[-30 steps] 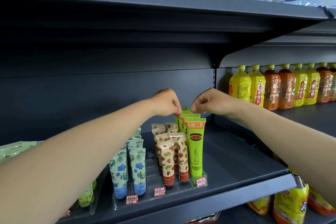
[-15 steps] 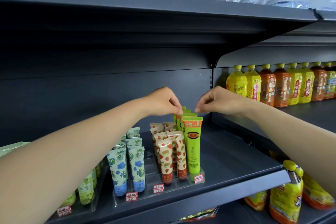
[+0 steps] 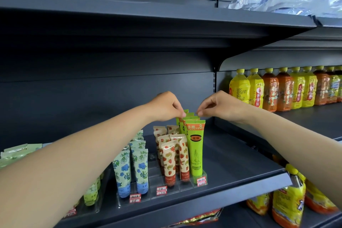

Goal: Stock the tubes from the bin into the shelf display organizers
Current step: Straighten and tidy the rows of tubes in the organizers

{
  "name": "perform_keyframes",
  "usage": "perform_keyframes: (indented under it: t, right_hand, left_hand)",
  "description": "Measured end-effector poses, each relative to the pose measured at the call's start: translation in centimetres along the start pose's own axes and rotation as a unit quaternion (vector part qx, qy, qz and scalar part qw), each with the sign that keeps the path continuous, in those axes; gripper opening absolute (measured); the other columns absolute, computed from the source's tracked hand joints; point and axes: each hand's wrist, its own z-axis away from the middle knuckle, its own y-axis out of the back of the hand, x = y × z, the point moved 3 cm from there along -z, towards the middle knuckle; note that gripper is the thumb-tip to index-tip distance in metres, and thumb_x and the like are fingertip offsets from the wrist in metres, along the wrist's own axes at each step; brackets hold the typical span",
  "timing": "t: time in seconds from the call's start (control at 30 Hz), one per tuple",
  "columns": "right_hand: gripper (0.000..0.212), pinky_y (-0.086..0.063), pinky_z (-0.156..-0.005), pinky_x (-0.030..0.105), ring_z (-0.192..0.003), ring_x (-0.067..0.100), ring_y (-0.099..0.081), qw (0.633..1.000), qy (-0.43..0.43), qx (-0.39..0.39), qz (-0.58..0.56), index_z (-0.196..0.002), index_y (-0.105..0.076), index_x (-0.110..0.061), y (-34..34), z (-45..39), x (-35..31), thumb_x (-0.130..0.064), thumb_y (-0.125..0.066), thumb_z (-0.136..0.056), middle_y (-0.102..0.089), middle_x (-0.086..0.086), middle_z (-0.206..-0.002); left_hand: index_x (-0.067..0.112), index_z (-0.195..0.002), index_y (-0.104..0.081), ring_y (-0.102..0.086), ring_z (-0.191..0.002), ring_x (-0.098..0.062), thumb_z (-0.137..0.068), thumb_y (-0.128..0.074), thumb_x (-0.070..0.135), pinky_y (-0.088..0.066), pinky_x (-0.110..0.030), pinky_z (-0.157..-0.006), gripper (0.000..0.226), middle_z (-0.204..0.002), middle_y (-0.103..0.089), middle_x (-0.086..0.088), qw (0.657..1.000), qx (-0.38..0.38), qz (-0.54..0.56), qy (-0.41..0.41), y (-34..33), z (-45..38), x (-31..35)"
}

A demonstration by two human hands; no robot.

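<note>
Dark grey metal fills my view: the shelf (image 3: 240, 168) I'm working on has a raised front lip running across the bottom of the picture, and its right end slopes up toward a bracket corner. Nearest me on it sits a clear plastic organizer (image 3: 166, 189) with price tags along its front edge. From left to right its lanes hold blue floral tubes (image 3: 124, 170), strawberry tubes (image 3: 169, 161) and a row of green tubes (image 3: 195, 148), all standing cap down. Further left, partly behind my forearm, pale green tubes (image 3: 90, 193) stand in a second clear holder.

To the right of the organizer the shelf surface is bare metal as far as its end, so I have open room on that side.

Behind the front green tube, my left hand (image 3: 166, 106) pinches the crimped top of one of the rear green tubes, fingers curled down on it. My right hand (image 3: 216, 106) has thumb and forefinger closed together at the top edges of the same row; I cannot tell whether it actually grips a tube.

Beyond, on the neighbouring bay, yellow and orange drink bottles (image 3: 277, 88) line up. Overhead, the upper shelf (image 3: 148, 16) carries clear plastic bags (image 3: 288, 0).
</note>
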Motion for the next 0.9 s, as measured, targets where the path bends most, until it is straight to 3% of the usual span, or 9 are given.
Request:
perform_keyframes:
  t: [0.1,0.2,0.3,0.43,0.53,0.67,0.77,0.9]
  right_hand:
    - [0.005,-0.043,-0.075,0.011,-0.081,-0.002,-0.064,1.000,0.022,0.013,-0.003,-0.082,-0.073,-0.024,1.0,0.9,-0.6,-0.023,-0.069,-0.083,-0.072,-0.011,-0.085]
    - [0.004,-0.044,-0.075,0.012,-0.081,-0.004,-0.064,0.999,0.013,-0.036,-0.021,-0.081,-0.074,-0.023,1.2,1.9,-0.9,-0.025,-0.071,-0.081,-0.073,-0.010,-0.084]
    - [0.006,-0.046,-0.075,0.013,-0.081,0.001,-0.065,0.997,0.001,-0.078,0.009,-0.082,-0.075,-0.020,0.7,2.2,-0.8,-0.024,-0.071,-0.081,-0.073,-0.008,-0.084]
    - [0.006,-0.045,-0.072,0.015,-0.077,0.003,-0.064,0.997,0.000,-0.070,0.016,-0.080,-0.074,-0.019,0.2,2.3,-0.8,-0.022,-0.070,-0.082,-0.071,-0.008,-0.081]
    - [0.005,-0.044,-0.073,0.016,-0.075,0.003,-0.063,0.997,-0.005,-0.072,0.017,-0.078,-0.073,-0.020,0.3,2.3,-0.8,-0.021,-0.070,-0.082,-0.070,-0.010,-0.077]
    - [0.005,-0.045,-0.075,0.016,-0.078,0.001,-0.064,0.997,-0.006,-0.073,0.020,-0.080,-0.074,-0.021,0.6,2.3,-0.8,-0.023,-0.070,-0.082,-0.071,-0.011,-0.080]
    - [0.003,-0.045,-0.076,0.013,-0.079,-0.003,-0.064,0.999,0.009,-0.038,0.004,-0.081,-0.074,-0.023,1.4,1.9,-1.7,-0.024,-0.071,-0.081,-0.073,-0.010,-0.084]
    - [0.007,-0.046,-0.080,0.013,-0.085,0.000,-0.066,0.999,0.032,0.004,-0.001,-0.083,-0.075,-0.020,1.4,-0.2,-3.5,-0.026,-0.074,-0.078,-0.073,-0.008,-0.087]
  left_hand:
    - [0.016,-0.090,-0.076,-0.059,-0.084,0.000,-0.083,-0.069,0.025,-0.042,-0.019,-0.076,0.014,-0.089,-0.071,0.011,0.999,-0.001,0.044,-0.012,0.5,0.6,0.1]
    - [0.016,-0.088,-0.077,-0.059,-0.078,0.004,-0.082,-0.070,0.026,-0.041,-0.015,-0.069,0.013,-0.080,-0.067,0.018,0.998,-0.023,0.044,-0.027,0.2,1.1,0.6]
    - [0.014,-0.086,-0.077,-0.057,-0.069,0.004,-0.081,-0.070,0.023,-0.041,-0.012,-0.063,0.013,-0.074,-0.066,0.017,0.998,-0.035,0.018,-0.038,-0.4,1.2,1.1]
    - [0.008,-0.084,-0.076,-0.052,-0.052,0.009,-0.082,-0.070,0.021,-0.033,-0.002,-0.044,0.014,-0.066,-0.063,0.014,0.999,-0.019,-0.011,-0.041,-0.8,1.2,1.3]
    - [0.007,-0.083,-0.076,-0.050,-0.046,0.012,-0.082,-0.069,0.022,-0.031,-0.003,-0.041,0.016,-0.064,-0.061,0.014,0.999,-0.014,-0.007,-0.035,-1.0,1.2,1.3]
    - [0.010,-0.086,-0.076,-0.054,-0.061,0.007,-0.082,-0.070,0.025,-0.038,-0.009,-0.054,0.017,-0.071,-0.063,0.016,0.999,-0.021,-0.005,-0.033,-0.5,1.3,1.1]
    - [0.013,-0.090,-0.076,-0.057,-0.077,0.001,-0.082,-0.070,0.025,-0.043,-0.018,-0.071,0.016,-0.083,-0.068,0.012,1.000,-0.007,-0.003,-0.021,0.9,1.5,0.2]
    - [0.016,-0.091,-0.076,-0.061,-0.087,-0.008,-0.081,-0.071,0.023,-0.046,-0.024,-0.081,0.014,-0.092,-0.072,0.006,0.999,0.027,-0.036,0.010,2.8,1.2,-2.4]
